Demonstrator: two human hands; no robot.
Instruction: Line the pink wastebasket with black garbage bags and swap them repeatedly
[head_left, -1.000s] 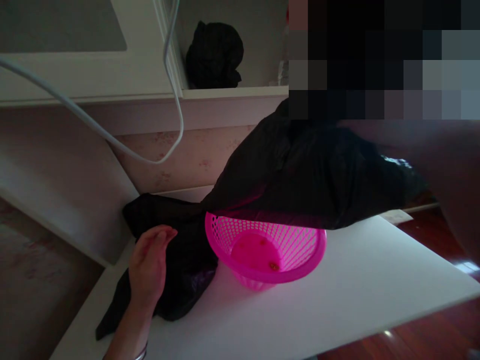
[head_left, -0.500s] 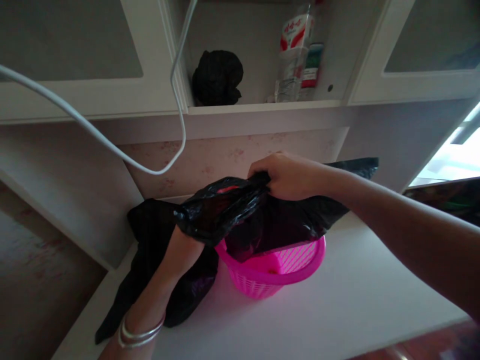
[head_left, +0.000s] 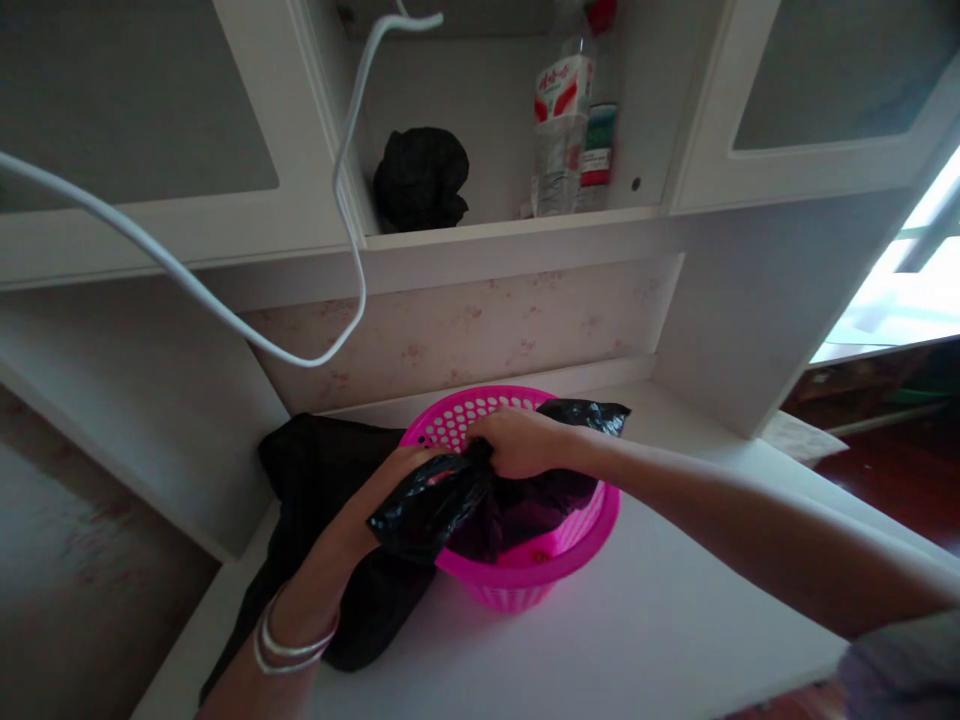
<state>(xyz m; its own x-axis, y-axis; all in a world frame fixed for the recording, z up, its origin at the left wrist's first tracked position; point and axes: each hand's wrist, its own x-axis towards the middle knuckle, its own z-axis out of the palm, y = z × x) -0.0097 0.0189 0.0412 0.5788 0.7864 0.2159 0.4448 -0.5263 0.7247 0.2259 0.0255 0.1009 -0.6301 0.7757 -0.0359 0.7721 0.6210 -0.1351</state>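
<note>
A black plastic bag (head_left: 433, 505) hangs bunched over a pink plastic basket (head_left: 547, 575), with its lower part inside the basket. My right hand (head_left: 517, 443) is closed round a gathered part of the bag above the basket. My left hand (head_left: 401, 470), with silver bangles on its wrist, is at the bag's left side by the basket's rim. Its fingers are partly hidden behind the plastic but look closed on the bag. Something pink or red lies in the bottom of the basket, too covered to make out.
Dark cloth or a black bag (head_left: 337, 445) lies left of the basket on the white desk (head_left: 675, 590). Overhead, a cabinet shelf (head_left: 510, 226) holds a black bundle (head_left: 421, 178) and plastic bottles (head_left: 561, 130). A white cable (head_left: 187, 275) hangs across the upper left.
Both hands have brought the black plastic bag lower, down into the basket. The right hand has moved down and slightly left. More of the basket's back rim shows. The view has shifted slightly.
</note>
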